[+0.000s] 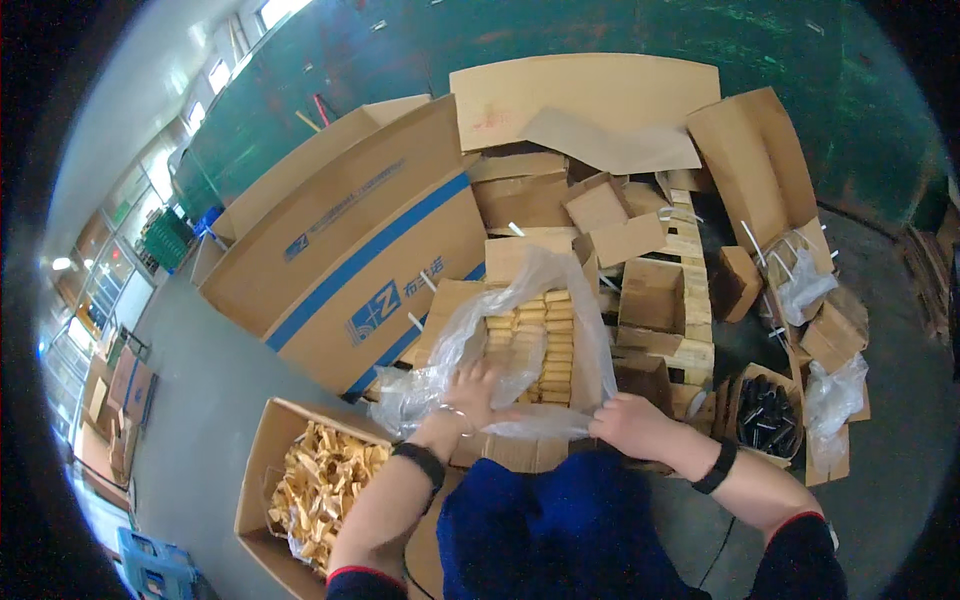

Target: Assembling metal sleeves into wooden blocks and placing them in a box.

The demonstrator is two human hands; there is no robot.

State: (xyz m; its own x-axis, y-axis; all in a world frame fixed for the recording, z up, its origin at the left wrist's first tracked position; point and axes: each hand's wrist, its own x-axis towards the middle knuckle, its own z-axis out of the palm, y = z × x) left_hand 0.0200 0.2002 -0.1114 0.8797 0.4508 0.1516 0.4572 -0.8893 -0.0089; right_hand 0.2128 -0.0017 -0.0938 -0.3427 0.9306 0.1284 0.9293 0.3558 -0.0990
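Straight ahead stands a cardboard box (515, 455) lined with a clear plastic bag (598, 345). Inside it, small yellow-gold pieces (557, 350) lie stacked in neat rows, partly under the film. My left hand (470, 393) rests on the bag at the left of the rows, its fingers stretched out over the film. At the near right corner, my right hand (632, 427) is closed on the edge of the plastic bag. The film runs between both hands along the near side.
An open box of loose yellow-gold pieces (325, 480) sits at lower left. A big blue-striped carton (400, 270) rises at left. Right are an empty carton (652, 300), a wooden pallet (690, 260) and a box of black parts (768, 415). A blue stool (155, 560) stands lower left.
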